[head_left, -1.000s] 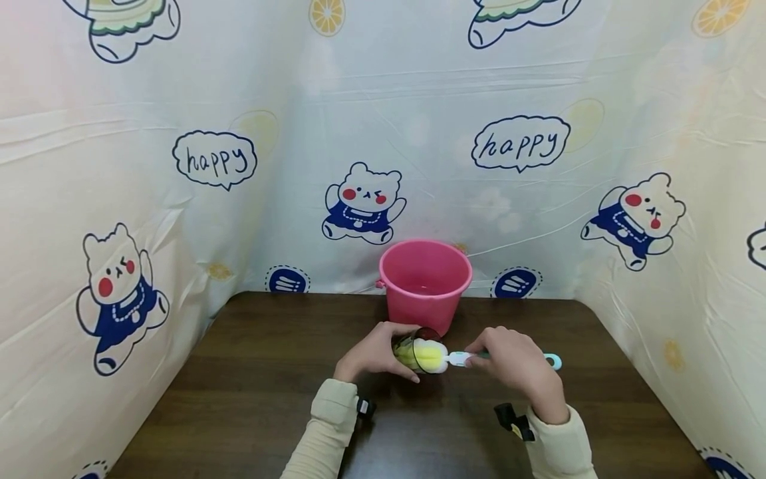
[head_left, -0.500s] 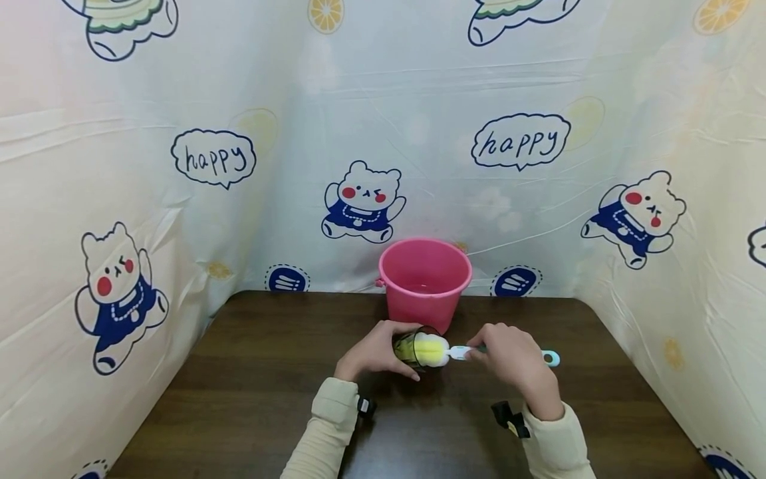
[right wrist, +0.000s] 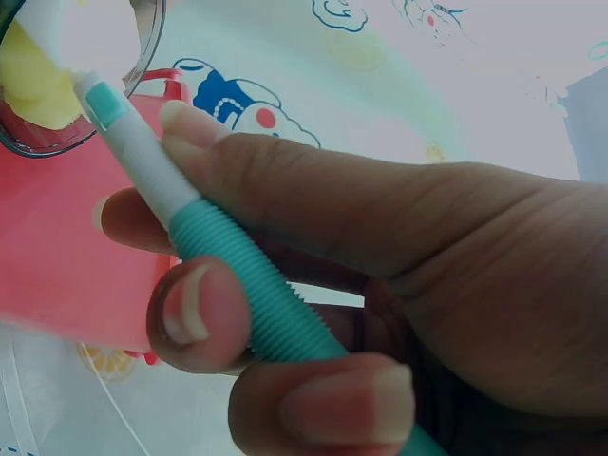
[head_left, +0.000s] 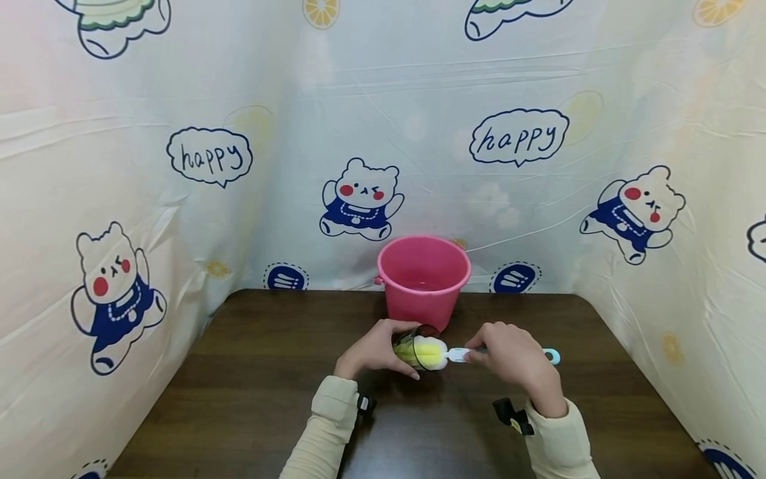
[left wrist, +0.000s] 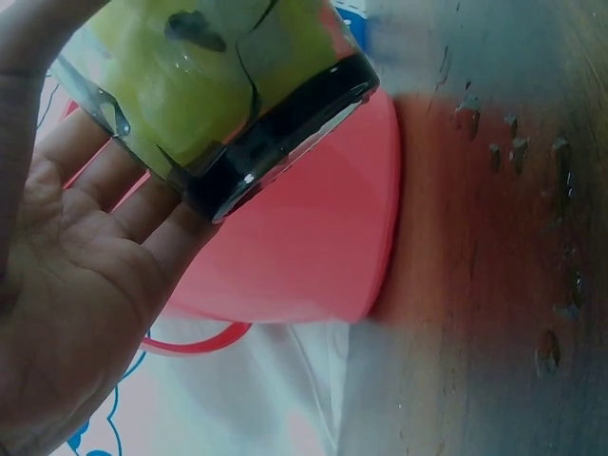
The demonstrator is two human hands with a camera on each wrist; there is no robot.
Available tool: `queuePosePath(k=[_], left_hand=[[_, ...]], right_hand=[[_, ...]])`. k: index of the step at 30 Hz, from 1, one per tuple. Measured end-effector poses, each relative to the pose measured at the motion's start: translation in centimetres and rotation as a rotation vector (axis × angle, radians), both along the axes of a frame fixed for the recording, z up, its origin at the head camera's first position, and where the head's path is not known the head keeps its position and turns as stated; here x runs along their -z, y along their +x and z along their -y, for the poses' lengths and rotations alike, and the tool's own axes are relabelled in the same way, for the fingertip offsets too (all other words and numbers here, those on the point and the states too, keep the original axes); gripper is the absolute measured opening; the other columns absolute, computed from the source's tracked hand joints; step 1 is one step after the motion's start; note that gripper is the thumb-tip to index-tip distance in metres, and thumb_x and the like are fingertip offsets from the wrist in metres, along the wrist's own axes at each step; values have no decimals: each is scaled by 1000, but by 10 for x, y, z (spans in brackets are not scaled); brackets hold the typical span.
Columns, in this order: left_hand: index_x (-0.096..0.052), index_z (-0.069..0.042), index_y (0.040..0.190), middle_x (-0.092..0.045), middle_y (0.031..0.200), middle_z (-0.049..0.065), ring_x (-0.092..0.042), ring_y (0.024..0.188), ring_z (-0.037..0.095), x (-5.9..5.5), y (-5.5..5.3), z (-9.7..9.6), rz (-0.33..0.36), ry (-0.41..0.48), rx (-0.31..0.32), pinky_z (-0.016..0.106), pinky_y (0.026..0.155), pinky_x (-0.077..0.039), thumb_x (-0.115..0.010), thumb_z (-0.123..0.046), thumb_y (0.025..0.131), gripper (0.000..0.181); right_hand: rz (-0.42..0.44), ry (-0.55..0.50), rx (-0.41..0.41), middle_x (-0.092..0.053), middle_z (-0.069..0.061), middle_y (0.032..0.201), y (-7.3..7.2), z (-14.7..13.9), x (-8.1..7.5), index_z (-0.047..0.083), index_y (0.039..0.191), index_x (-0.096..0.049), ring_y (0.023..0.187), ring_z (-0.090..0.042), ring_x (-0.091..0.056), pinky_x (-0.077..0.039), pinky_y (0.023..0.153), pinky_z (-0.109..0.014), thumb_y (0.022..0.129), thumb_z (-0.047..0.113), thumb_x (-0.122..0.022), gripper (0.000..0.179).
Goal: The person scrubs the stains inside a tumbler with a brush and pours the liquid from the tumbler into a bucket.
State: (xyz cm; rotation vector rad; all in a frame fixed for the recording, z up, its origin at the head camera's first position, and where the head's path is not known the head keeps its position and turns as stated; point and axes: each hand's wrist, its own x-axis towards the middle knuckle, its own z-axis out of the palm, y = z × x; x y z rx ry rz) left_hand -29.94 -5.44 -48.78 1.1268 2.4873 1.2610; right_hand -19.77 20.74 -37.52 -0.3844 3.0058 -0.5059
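Observation:
My left hand (head_left: pixel 378 352) grips a see-through glass (left wrist: pixel 180 85) with a thick base, tilted on its side so its mouth faces right. Inside the glass sits the yellow-and-white sponge head (head_left: pixel 429 354) of a bottle brush, part of it showing at the mouth. My right hand (head_left: pixel 511 356) holds the brush by its white and teal handle (right wrist: pixel 237 275), thumb and fingers wrapped round the ribbed grip. In the head view the handle's ringed end (head_left: pixel 552 356) pokes out past the right hand.
A pink bucket (head_left: pixel 423 309) stands on the dark wooden table (head_left: pixel 287 332), just behind the glass. Water drops (left wrist: pixel 518 147) lie on the tabletop. A patterned curtain (head_left: pixel 431 186) hangs behind and along both sides.
The right hand shifts the brush slightly left, then slightly back, with the sponge head staying at the glass's mouth. The left hand keeps its grip on the glass. The head view drifts slightly.

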Motion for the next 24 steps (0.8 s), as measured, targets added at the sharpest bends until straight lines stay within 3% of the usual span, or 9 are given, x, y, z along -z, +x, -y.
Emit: queuePosePath(k=[10,17,24], left_hand=[[-61,-23,141,-62,137,-13,-55,128,6,1,-2,-2,-15,-10,11,32,108,-48,-98,-38,64,87],[-62,-26,140,-64,132,-14,-57,122,7,2,-1,-1,-4,14,22,37,106,-50,-98,-25,66,83],[-62,-22,139,-64,133,-12,-57,123,7,4,0,-2,-2,-1,25,34,106,-50,-98,-26,66,82]], right_hand=[[-57,17,40,-73,3,90,-3,1,4,17,101,-83,64,-13,-52,-43,53,-30,87,26,-81,17],[-20,11,58,-72,3,85,0,3,4,15,97,-83,64,-14,-52,-44,55,-30,86,25,-82,15],[23,-8,28,-71,5,82,2,5,4,15,92,-83,64,-12,-53,-46,57,-31,85,22,-83,10]])
